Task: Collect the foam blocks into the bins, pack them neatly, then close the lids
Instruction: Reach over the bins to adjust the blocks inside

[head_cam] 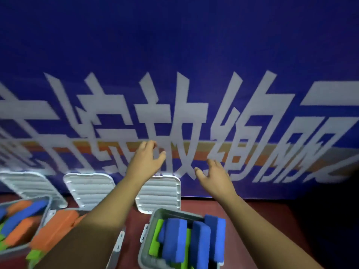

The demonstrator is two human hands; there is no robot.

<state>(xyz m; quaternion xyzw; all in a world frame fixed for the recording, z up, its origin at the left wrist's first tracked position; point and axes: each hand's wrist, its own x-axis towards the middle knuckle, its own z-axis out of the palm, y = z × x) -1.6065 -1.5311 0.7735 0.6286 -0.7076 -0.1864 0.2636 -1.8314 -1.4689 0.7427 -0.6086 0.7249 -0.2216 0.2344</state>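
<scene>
**Blue banner (174, 45) behind, both hands up and empty**

Blue cloth with big white characters and an orange stripe fills the background, rising from a dark red surface (272, 220). Three grey bins stand along its foot, each white ribbed lid thrown back against the banner.

My left hand (148, 159) is lifted in front of the banner, fingers loosely spread and slightly bent, holding nothing. My right hand (215, 175) hangs just beside it, a little lower, fingers fanned wide — nothing in it either.

The foam blocks all lie well below my fingers. The right bin (147, 247) sits between my forearms, blue blocks (174, 239) standing on end beside green ones (155, 239), with its lid (161, 193) behind it under my left wrist. My left forearm crosses the middle bin (118, 243), where orange blocks (56, 228) pile up past the rim; its lid (89, 189) leans behind. The left bin (45, 216) holds orange and blue blocks in a loose jumble — its lid (27, 183) is open too.
</scene>
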